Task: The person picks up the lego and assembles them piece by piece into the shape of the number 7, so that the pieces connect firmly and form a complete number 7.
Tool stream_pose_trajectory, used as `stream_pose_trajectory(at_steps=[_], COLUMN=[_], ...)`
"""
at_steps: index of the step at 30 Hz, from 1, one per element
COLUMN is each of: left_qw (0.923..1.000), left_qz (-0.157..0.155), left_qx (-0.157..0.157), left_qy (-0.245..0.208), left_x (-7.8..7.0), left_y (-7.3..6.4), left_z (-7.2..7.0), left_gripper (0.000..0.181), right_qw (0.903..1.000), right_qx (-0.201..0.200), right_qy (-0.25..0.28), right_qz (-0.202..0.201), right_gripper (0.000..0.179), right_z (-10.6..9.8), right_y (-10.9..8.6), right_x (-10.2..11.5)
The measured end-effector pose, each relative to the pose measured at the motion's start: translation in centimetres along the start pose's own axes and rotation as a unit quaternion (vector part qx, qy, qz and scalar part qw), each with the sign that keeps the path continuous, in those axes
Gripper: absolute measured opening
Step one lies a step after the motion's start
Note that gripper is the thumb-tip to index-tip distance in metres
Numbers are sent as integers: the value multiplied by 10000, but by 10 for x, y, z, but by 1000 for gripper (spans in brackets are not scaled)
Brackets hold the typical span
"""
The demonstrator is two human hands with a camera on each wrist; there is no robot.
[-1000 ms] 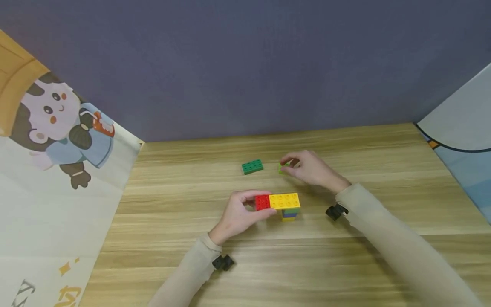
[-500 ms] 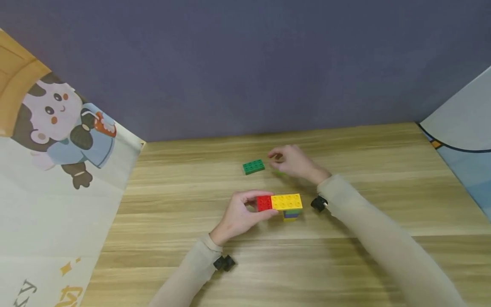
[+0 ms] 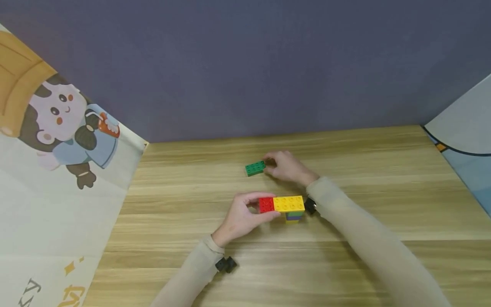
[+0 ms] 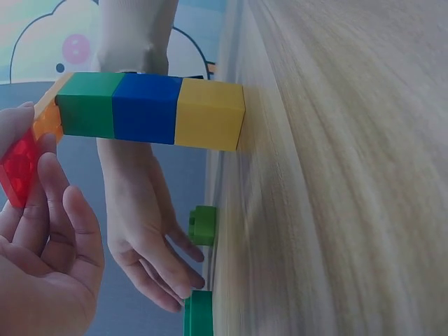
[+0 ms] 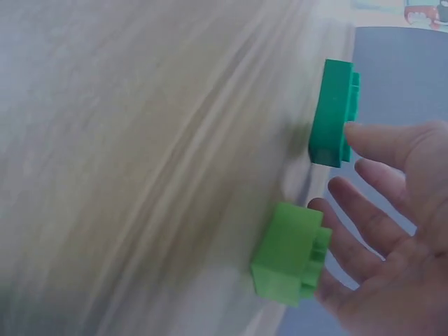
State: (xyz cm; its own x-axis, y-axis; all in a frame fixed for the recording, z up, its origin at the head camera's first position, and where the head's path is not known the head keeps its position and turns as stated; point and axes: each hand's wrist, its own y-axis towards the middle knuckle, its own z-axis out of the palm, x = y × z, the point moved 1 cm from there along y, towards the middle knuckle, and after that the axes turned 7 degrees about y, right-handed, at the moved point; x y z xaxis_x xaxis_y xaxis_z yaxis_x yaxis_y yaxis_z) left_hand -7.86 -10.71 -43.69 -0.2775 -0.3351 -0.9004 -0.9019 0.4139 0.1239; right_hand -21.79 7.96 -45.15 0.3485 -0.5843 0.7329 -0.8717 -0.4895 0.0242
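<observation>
My left hand (image 3: 242, 218) pinches a red toy brick (image 3: 266, 204) between thumb and fingers. The red brick adjoins a long yellow brick (image 3: 289, 204), which tops a stack of green (image 4: 85, 105), blue (image 4: 145, 108) and yellow (image 4: 210, 113) bricks standing on the table. Farther back, my right hand (image 3: 287, 166) is at the right end of a dark green brick (image 3: 255, 168), its fingers loosely bent and spread. The thumb tip is close to that brick's studs in the right wrist view. A light green brick (image 5: 288, 253) stands beside these fingers; the hand hides it in the head view.
The wooden table (image 3: 172, 204) meets a dark blue-grey wall panel (image 3: 245, 72) behind the bricks. A white panel with a cartoon figure (image 3: 65, 111) borders the left side, and another printed panel (image 3: 466, 170) the right. Each wrist carries a small black device (image 3: 226, 265).
My right hand has moved left, from the light green brick to the end of the dark green one. The left hand keeps its hold on the red brick, and the stack stays put.
</observation>
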Motion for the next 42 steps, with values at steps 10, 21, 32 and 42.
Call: stream_pose_trajectory(at_steps=[10,21,32,42], left_qw=[10000,10000,10000,10000], left_qz=[47,31,-14,-49], left_qx=[19,53,37,20], left_qy=[-49,-53,-51,-35], left_x=[-1,-1,0,-1], left_y=[0,-1,-1,-2], left_z=[1,0,0,-1], left_gripper=[37,38,38,39], right_qw=[9997,9989,9977,9947], right_qx=[-36,-87,-133,-247], right_qy=[208,393,619,965], right_qz=[117,224,223,249], right_gripper=[39,39,38,40], right_z=[7,10,3,-5], right_y=[4,5,1,-8], right_x=[-2,-6,-1,4])
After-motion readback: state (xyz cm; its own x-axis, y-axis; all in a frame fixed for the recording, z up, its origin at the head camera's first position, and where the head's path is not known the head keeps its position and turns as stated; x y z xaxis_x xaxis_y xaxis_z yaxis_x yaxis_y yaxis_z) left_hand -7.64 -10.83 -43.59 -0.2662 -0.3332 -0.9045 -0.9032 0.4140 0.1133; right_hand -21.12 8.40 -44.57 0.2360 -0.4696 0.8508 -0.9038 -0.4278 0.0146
